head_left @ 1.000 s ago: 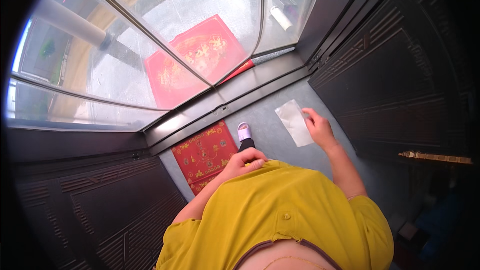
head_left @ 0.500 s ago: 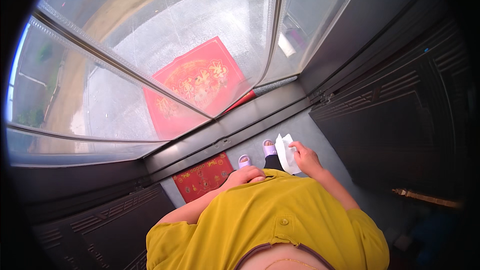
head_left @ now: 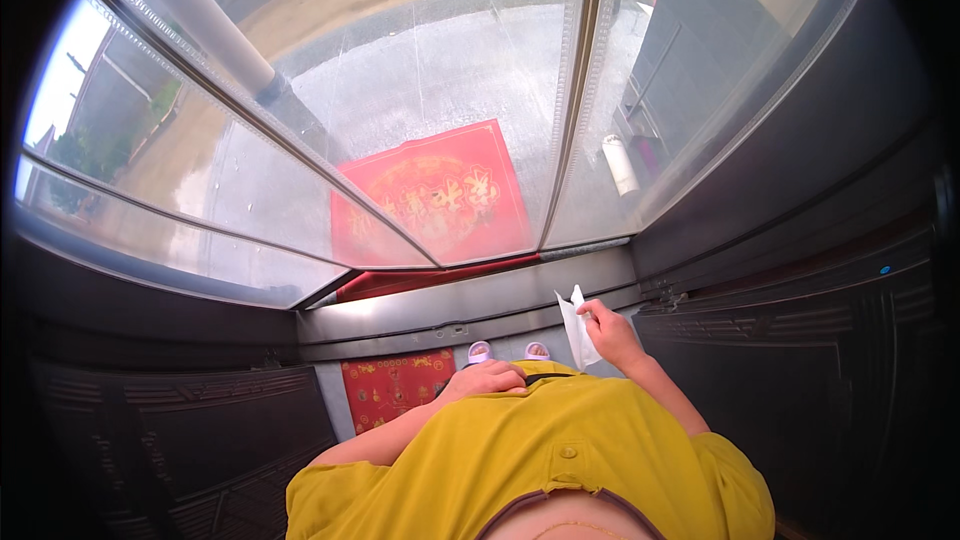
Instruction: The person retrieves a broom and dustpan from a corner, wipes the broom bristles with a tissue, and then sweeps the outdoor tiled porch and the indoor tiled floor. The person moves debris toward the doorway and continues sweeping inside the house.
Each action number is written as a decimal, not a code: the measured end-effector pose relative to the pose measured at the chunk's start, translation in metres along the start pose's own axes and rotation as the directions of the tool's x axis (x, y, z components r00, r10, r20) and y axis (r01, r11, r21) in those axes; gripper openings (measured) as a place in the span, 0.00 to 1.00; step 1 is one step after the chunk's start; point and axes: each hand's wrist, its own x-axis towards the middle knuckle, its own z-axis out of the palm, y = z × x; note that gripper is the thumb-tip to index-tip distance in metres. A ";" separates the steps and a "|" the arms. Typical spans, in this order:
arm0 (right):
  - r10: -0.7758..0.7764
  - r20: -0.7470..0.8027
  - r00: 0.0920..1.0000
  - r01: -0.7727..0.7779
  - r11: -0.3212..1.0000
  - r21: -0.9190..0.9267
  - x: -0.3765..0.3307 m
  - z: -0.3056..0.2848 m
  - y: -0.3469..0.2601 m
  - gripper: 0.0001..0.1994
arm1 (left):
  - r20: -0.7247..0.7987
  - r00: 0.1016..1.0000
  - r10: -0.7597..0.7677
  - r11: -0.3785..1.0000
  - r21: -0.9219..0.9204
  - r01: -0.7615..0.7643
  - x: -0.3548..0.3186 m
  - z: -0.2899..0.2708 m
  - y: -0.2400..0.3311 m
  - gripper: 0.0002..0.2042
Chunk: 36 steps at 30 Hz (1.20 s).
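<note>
At my right side, my right hand [head_left: 608, 333] pinches a folded white tissue [head_left: 577, 333] that hangs down from my fingers; whether it is paper or thin cloth I cannot make out. My left hand [head_left: 487, 377] lies across my waist on the yellow shirt [head_left: 560, 430], fingers laid out and holding nothing visible. Below stand my feet in lilac slippers [head_left: 480, 350] on a grey floor, just inside the dark threshold [head_left: 480, 305].
Clear plastic curtain panels [head_left: 500, 60] hang across the doorway ahead. Beyond them lies a large red mat [head_left: 450, 200] with gold decoration. A smaller red mat [head_left: 395, 385] is left of my feet. Dark carved door leaves stand left [head_left: 200, 420] and right [head_left: 770, 380].
My body has turned slightly, squaring up to the doorway, and the threshold looks more level. My right hand with the tissue now appears closer to the sill. My left hand stays at my waist.
</note>
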 end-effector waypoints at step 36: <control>0.266 0.713 0.649 0.049 0.920 -0.389 0.054 0.054 0.065 0.17 | 0.350 0.856 -0.381 0.695 0.718 0.016 0.053 -0.061 -0.060 0.09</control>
